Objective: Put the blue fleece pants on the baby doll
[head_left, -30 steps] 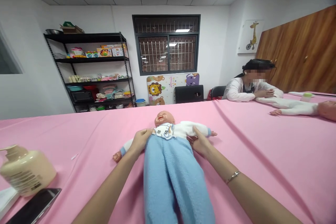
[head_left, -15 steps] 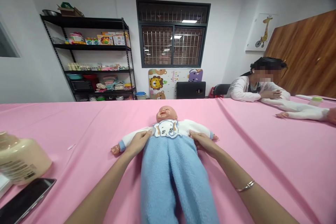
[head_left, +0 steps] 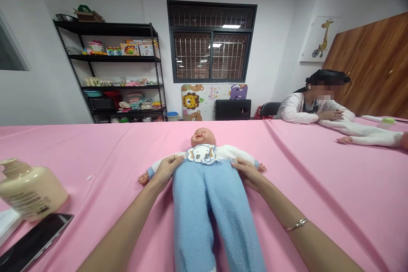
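Both hands have slid the trousers' [head_left: 210, 204] waistband higher up the doll [head_left: 202, 149]; my left hand [head_left: 166, 171] and right hand [head_left: 247, 173] pinch it either side, the doll's length running straight away between them.

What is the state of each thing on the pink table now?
Baby doll: lying face up, dressed.
Blue trousers: on the doll, waistband gripped at both sides.
Left hand: holding the waistband.
Right hand: holding the waistband.
Pump bottle: upright.
Phone: flat, screen dark.

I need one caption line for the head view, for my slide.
Both hands, left hand and right hand, grip the blue trousers waistband on a baby doll.
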`<state>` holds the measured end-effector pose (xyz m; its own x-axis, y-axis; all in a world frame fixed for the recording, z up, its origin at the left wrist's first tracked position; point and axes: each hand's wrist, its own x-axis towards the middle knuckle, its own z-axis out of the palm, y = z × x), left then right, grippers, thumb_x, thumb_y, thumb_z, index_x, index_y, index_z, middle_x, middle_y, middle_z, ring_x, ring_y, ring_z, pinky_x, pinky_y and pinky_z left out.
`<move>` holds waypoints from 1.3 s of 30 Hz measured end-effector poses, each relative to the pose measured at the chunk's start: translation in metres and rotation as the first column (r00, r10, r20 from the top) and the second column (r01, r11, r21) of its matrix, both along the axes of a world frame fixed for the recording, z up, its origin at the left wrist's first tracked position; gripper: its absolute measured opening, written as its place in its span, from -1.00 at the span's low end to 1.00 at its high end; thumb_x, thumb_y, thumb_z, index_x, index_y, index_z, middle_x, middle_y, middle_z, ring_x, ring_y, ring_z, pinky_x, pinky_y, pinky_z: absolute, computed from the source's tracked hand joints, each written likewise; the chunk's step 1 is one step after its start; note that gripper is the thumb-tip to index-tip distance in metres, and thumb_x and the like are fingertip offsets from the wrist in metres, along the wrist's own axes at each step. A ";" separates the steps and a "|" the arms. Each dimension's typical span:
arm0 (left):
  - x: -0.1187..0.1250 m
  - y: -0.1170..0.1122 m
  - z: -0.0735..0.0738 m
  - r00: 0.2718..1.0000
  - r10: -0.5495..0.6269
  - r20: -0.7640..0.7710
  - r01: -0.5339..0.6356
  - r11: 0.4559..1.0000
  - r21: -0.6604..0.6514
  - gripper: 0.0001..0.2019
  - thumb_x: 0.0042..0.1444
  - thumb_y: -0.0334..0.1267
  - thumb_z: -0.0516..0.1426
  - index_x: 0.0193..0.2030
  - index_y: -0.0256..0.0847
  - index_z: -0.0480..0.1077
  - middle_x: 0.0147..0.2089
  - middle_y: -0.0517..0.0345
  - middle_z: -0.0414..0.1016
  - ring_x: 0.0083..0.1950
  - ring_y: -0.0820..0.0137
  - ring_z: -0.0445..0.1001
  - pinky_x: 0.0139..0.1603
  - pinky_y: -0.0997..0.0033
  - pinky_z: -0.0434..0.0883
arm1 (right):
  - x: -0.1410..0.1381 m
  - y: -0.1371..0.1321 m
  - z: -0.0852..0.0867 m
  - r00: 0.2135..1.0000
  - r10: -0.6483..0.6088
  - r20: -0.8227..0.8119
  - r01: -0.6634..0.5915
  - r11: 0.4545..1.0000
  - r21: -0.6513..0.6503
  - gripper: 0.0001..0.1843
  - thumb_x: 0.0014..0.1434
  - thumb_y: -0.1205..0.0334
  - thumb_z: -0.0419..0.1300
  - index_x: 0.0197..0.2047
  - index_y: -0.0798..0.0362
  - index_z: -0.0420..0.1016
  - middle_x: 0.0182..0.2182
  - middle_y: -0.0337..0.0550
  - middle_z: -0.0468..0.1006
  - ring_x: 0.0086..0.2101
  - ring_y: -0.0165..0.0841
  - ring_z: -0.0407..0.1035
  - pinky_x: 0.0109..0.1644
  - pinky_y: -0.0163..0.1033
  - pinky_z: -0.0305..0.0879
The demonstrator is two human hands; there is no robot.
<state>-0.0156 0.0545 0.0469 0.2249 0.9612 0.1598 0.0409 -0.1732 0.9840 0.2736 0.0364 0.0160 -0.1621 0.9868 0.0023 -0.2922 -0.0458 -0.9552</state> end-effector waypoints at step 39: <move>-0.011 0.019 -0.029 0.885 0.283 -0.369 -0.145 0.922 0.358 -0.66 0.09 0.04 0.00 -0.32 -0.23 0.33 -0.28 0.11 0.44 -0.22 0.26 0.38 -0.12 0.27 0.30 | -0.115 -0.152 0.005 0.391 -0.691 0.608 -0.695 0.211 0.687 -0.70 0.19 0.14 0.09 -0.52 0.05 0.17 -0.61 -0.24 0.27 -0.54 -0.39 0.13 -0.51 -0.26 -0.07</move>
